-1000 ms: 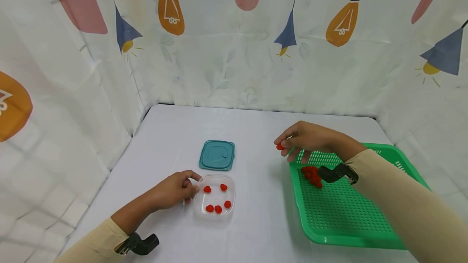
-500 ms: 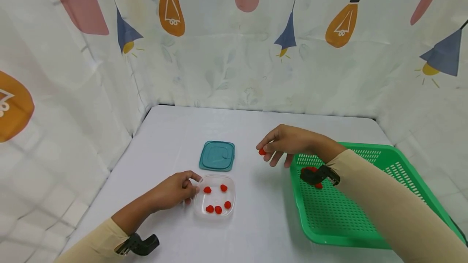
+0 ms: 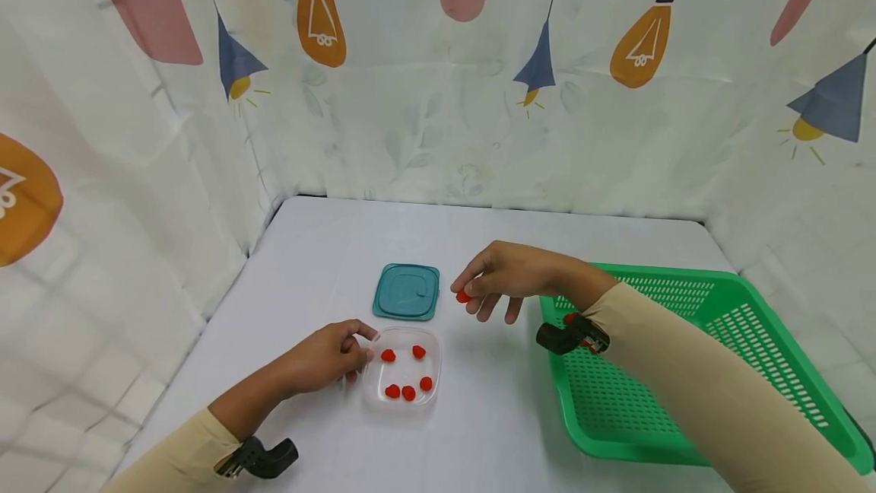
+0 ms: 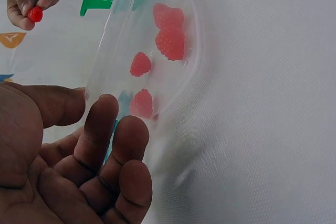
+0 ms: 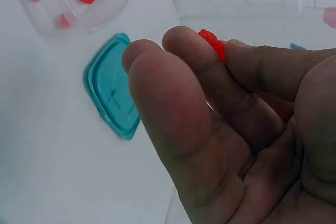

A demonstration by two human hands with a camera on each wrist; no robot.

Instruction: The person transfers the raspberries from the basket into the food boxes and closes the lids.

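Between the thumb and fingertips of my right hand (image 3: pixel 509 274) is a red raspberry (image 3: pixel 462 296), held above the table to the right of a teal lid (image 3: pixel 407 292). The same raspberry (image 5: pixel 214 44) shows at the fingertips in the right wrist view. My left hand (image 3: pixel 333 357) pinches the left rim of a clear plastic container (image 3: pixel 405 371) with thumb and index finger. Several raspberries (image 4: pixel 170 43) lie apart or side by side on the container's floor. The other fingers of the left hand curl loosely beside its wall.
A green perforated basket (image 3: pixel 573 432) stands at the right, under the right forearm. Some red raspberries (image 3: pixel 570 319) inside it are mostly hidden by the black wrist camera (image 3: pixel 571 335). Printed curtains (image 3: pixel 424 128) enclose the white table (image 3: pixel 493 417) at the back and sides.
My right hand has moved left from over the basket's edge, carrying the raspberry toward the container and slightly down. The left hand, container and lid have stayed put.
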